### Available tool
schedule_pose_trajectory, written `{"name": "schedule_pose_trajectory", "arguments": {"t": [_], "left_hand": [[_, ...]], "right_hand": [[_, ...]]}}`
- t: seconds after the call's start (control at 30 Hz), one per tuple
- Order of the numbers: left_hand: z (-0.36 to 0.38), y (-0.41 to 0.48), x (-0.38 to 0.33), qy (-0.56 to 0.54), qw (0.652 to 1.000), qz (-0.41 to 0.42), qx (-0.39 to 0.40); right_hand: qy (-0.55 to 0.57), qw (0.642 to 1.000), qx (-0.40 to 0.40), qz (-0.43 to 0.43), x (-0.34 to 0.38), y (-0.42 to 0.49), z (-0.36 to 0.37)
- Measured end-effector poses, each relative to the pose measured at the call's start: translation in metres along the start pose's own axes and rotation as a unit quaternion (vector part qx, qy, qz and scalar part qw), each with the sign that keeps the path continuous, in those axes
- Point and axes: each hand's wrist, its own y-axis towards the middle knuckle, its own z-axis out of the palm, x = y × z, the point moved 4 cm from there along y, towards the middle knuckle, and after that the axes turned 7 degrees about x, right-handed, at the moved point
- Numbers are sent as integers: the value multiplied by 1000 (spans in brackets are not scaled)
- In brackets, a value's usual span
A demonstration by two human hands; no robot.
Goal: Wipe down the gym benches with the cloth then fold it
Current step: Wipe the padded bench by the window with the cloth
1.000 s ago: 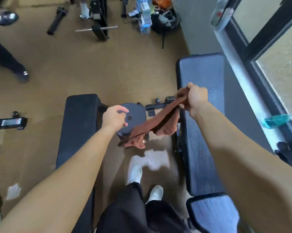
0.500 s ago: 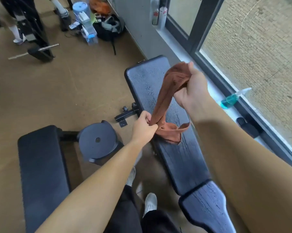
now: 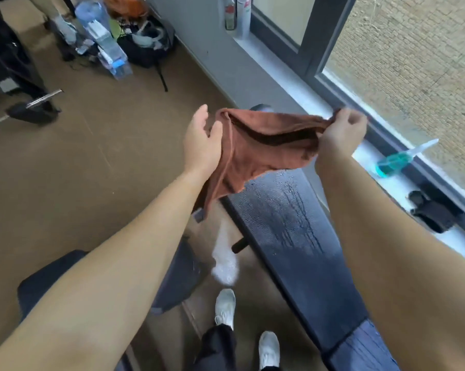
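1. Holding the cloth [image 3: 263, 145] in the air between my hands, above the far end of the bench [image 3: 287, 228]; it touches neither the bench nor the floor.
2. My left hand [image 3: 202, 141] grips the near-left edge, thumb over the fabric, fingers partly extended; how much cloth lies in the palm I cannot tell.
3. My right hand [image 3: 341, 131] is closed, pinching the far-right corner between thumb and fingers.
4. Long axis: runs from hand to hand, roughly left to right across the view and slightly raised toward the sill [image 3: 292, 84]; the top edge is double and gapes open toward me; a loose tail hangs down below the left hand.
5. Step in hand, as I judge it: opening the cloth out to begin the fold; the bench surface shows wet streaks, so wiping here seems done.
6. To do it well: pull the top edge taut and level; let the tail drop free so the layers separate; match corner to corner before bringing the hands together; keep it clear of the floor.
7. Spray bottle [image 3: 394, 163] lies on the sill, well apart.
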Motion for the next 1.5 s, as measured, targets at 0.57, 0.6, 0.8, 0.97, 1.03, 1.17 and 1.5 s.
{"name": "schedule_pose_trajectory", "arguments": {"t": [0.57,0.6,0.8,0.97,1.03,1.17,1.5], "left_hand": [[65,83,47,460,880,99,63],[70,87,43,460,878,108,76],[33,31,77,407,906,120,4],[23,14,88,389,919,32,-56],[34,33,75,421,905,31,-53],[78,83,44,476,873,110,-11],[30,-7,99,341,926,147,-76]], "right_hand": [[-467,794,256,-292,-74,68,160],[-450,812,254,-272,-75,71,158],[-516,751,195,-362,-92,18,158],[-511,595,336,-521,-111,-40,167],[-508,621,355,-480,-97,-12,169],[-491,691,307,-432,-72,61,164],[-534,660,264,-458,-115,-17,148]]}}
